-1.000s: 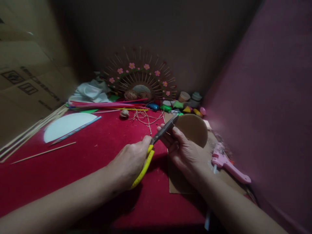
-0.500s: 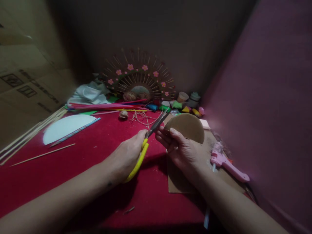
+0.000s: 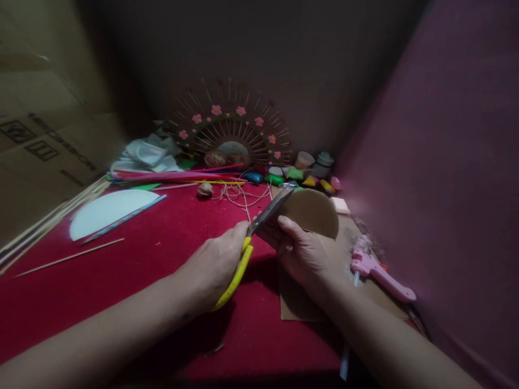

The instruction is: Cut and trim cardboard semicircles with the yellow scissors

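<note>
My left hand (image 3: pixel 221 262) is closed round the yellow handles of a pair of scissors (image 3: pixel 243 265). Their dark blades point up and to the right, across the left corner of a brown cardboard half-disc (image 3: pixel 312 213). My right hand (image 3: pixel 298 248) grips that half-disc by its lower straight edge, thumb on top and fingers beneath. Whether the blades have cut into the card I cannot tell. Under my right hand lies a flat cardboard sheet (image 3: pixel 294 302) on the red cloth (image 3: pixel 162 292).
A pink glue gun (image 3: pixel 377 270) rests at the right. To the left are a white half-disc (image 3: pixel 113 210), a blue patterned straw (image 3: pixel 130 216) and a thin stick (image 3: pixel 73 257). Twine (image 3: pixel 243 197), pipe cleaners (image 3: pixel 178 177) and a flowered fan-shaped piece (image 3: pixel 231 121) stand at the back.
The scissors in my left hand have moved right, and their blades now overlap the half-disc's left corner. My right hand with the half-disc has shifted slightly left.
</note>
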Demonstrator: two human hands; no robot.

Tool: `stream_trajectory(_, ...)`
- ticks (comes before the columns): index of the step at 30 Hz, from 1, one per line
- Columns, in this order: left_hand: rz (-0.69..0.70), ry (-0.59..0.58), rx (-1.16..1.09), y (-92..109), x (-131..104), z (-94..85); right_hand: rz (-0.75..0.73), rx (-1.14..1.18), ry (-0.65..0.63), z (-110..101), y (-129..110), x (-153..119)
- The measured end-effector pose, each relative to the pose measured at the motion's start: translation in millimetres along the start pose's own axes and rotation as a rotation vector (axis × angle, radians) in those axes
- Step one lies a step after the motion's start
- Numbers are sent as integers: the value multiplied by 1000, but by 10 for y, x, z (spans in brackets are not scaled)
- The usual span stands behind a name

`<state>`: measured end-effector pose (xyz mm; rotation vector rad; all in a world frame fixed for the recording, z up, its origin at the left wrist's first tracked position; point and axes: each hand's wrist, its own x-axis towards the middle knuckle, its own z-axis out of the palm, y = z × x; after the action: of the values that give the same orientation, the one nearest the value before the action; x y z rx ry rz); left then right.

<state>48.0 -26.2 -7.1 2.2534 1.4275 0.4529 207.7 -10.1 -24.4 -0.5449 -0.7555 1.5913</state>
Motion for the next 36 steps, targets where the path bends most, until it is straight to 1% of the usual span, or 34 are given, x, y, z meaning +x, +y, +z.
stream_trajectory(12, 10, 16, 9, -17, -17, 11, 27, -18, -11, 0, -5, -3)
stream_trajectory(16, 31, -7, 26, -39, -20, 12, 30, -27, -8, -7, -2, -2)
stream_trajectory(22, 91, 10, 92, -90, -17, 15, 53, -33, 3, -20, -5, 4)
stream_trajectory(28, 51, -18, 112, -96, -13, 13, 49, -23, -14, -34, 4, 13)
stream_trajectory(33, 83, 9, 150, -66, -23, -43, 39, -30, -9, -47, 7, 14)
stream_trajectory(36, 81, 9, 181, -47, -30, -93, 47, -42, -2, -61, 4, 17)
